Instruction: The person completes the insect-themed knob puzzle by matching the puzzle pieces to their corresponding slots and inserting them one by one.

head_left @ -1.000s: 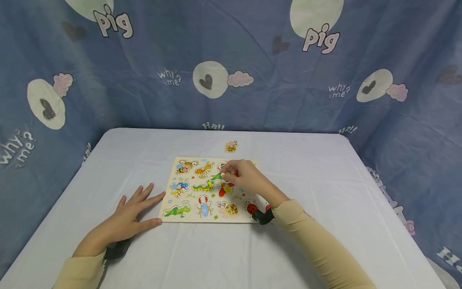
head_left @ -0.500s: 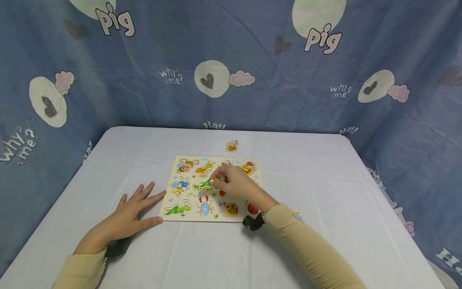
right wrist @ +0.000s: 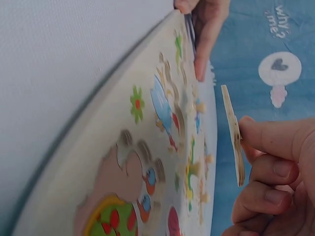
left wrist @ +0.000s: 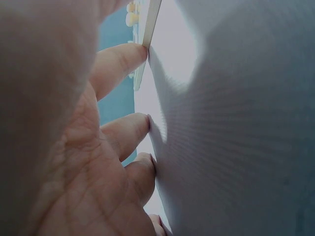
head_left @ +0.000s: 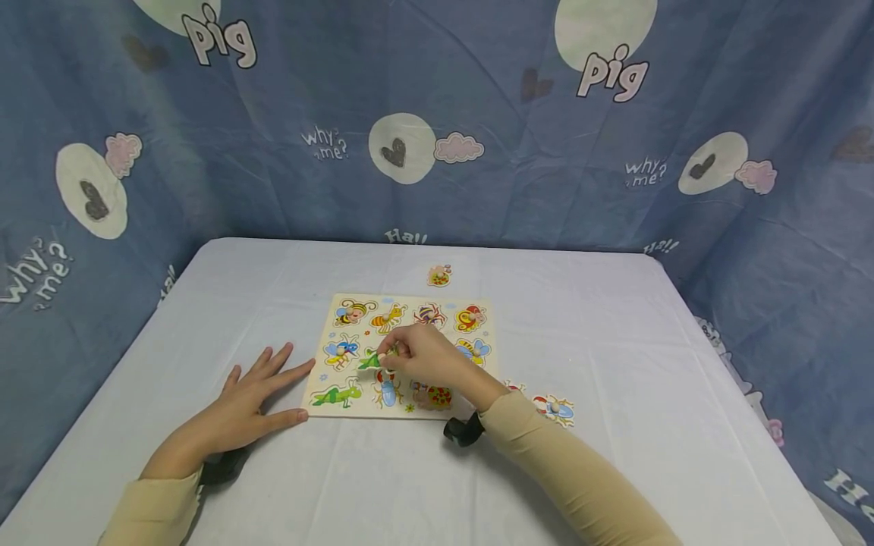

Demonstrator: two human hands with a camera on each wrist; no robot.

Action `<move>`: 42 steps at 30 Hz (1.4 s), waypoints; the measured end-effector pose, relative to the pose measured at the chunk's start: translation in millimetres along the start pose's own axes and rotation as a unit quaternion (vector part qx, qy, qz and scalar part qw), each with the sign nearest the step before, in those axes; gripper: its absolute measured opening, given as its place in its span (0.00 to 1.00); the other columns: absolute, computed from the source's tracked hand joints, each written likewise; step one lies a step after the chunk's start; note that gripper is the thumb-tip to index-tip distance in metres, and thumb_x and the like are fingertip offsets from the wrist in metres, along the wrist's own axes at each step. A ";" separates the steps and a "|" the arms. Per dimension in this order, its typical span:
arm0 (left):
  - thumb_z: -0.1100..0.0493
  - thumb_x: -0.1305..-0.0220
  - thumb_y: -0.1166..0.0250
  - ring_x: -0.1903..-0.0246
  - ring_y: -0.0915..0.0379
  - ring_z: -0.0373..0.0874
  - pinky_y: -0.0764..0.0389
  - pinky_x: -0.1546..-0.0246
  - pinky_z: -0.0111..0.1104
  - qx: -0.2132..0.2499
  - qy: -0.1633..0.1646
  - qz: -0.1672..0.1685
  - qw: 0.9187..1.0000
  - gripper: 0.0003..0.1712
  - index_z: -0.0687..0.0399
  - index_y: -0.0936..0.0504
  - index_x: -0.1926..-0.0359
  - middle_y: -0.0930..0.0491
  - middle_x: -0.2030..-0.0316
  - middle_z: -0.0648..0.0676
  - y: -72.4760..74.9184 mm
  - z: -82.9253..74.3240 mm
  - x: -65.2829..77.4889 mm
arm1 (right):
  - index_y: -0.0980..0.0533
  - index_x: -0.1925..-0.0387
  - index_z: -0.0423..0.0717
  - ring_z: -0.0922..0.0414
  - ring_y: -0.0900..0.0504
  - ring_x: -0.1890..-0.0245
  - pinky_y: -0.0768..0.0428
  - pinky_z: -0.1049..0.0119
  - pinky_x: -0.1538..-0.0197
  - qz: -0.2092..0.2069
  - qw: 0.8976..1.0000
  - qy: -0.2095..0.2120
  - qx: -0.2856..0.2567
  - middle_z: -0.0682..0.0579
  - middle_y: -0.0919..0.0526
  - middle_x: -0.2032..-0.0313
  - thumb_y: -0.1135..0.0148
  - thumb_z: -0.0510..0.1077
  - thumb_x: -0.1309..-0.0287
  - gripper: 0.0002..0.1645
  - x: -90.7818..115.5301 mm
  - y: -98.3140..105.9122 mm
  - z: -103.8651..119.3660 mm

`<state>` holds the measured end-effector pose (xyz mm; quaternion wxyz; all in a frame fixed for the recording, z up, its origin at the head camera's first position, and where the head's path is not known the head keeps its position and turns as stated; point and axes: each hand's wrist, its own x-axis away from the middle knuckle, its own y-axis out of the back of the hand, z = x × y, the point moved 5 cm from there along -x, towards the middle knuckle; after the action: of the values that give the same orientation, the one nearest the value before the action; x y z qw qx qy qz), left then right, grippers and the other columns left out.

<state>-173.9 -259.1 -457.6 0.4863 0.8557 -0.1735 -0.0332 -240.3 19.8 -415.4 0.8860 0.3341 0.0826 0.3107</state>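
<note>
R hand pinches green insect pc in a firm grip, just above puzzle board & clear of it. L hand grips nothing, fingers spread on tabletop, index tip touching board's L edge. Snail pc lies beyond board, beetle pc nr its R side.

Worn: lt. sleeve and rt. sleeve, both long, plain beige, w/ straight cuff ends. Lt. wrist unit: blk, partly hidden, left of puzzle board. Rt. wrist unit: blk, compact, rounded, just off near edge of same board.
</note>
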 end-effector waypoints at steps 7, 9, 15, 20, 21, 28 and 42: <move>0.36 0.38 0.24 0.17 0.65 0.79 0.66 0.30 0.84 -0.002 0.002 0.000 1.000 0.49 0.41 0.31 0.19 0.51 0.15 0.70 -0.4 0.7 0.2 | 0.14 0.52 0.49 0.65 0.40 0.86 0.38 0.73 0.74 0.009 1.000 -0.003 0.002 0.61 0.36 0.86 0.31 0.46 0.26 0.08 -4.0 -12.6 2.4; 0.36 0.38 0.24 0.17 0.65 0.79 0.66 0.30 0.83 -0.002 0.003 0.001 1.000 0.50 0.41 0.31 0.19 0.51 0.15 0.70 -0.1 0.8 0.2 | 0.14 0.52 0.49 0.66 0.40 0.86 0.38 0.73 0.74 0.010 1.000 -0.002 0.000 0.61 0.35 0.85 0.31 0.46 0.26 0.08 -5.0 -15.5 3.4; 0.35 0.37 0.24 0.17 0.64 0.79 0.65 0.29 0.83 0.006 0.001 0.004 1.000 0.48 0.40 0.29 0.20 0.50 0.15 0.69 1.4 -4.6 -1.6 | 0.13 0.55 0.53 0.65 0.37 0.85 0.38 0.73 0.76 0.018 1.000 -0.021 -0.005 0.60 0.31 0.82 0.30 0.47 0.27 0.04 -6.9 -24.2 6.6; 0.35 0.37 0.24 0.17 0.64 0.80 0.65 0.30 0.83 0.007 0.002 0.005 1.000 0.48 0.41 0.29 0.20 0.50 0.15 0.70 1.6 -4.2 -1.2 | 0.13 0.57 0.55 0.65 0.35 0.83 0.39 0.74 0.77 0.023 0.999 -0.030 0.000 0.60 0.30 0.81 0.29 0.47 0.28 0.03 -10.1 -31.9 10.7; 0.35 0.37 0.24 0.17 0.64 0.80 0.65 0.30 0.83 0.006 0.002 0.005 1.000 0.48 0.41 0.29 0.20 0.51 0.15 0.70 1.4 -3.4 -0.9 | 0.13 0.57 0.55 0.65 0.35 0.83 0.39 0.74 0.77 0.025 0.999 -0.031 0.002 0.60 0.30 0.81 0.29 0.47 0.29 0.03 -10.7 -33.5 11.3; 0.35 0.37 0.24 0.17 0.64 0.80 0.65 0.30 0.84 0.009 0.004 0.004 1.000 0.48 0.40 0.30 0.20 0.51 0.15 0.70 0.9 -1.2 0.5 | 0.14 0.58 0.54 0.66 0.36 0.86 0.39 0.75 0.78 0.040 0.999 -0.026 0.003 0.61 0.33 0.86 0.29 0.48 0.28 0.04 -14.6 -44.5 16.7; 0.35 0.37 0.25 0.17 0.64 0.80 0.65 0.30 0.84 0.007 0.001 0.004 1.000 0.48 0.39 0.30 0.20 0.51 0.15 0.69 1.2 -0.9 0.1 | 0.13 0.58 0.53 0.66 0.35 0.85 0.39 0.76 0.77 0.058 0.998 -0.015 0.032 0.61 0.34 0.87 0.29 0.48 0.28 0.04 -19.8 -59.3 24.3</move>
<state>-173.9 -258.9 -456.1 0.4805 0.8585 -0.1768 -0.0296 -218.1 -40.0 -436.3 0.8565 0.3714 0.0598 0.3535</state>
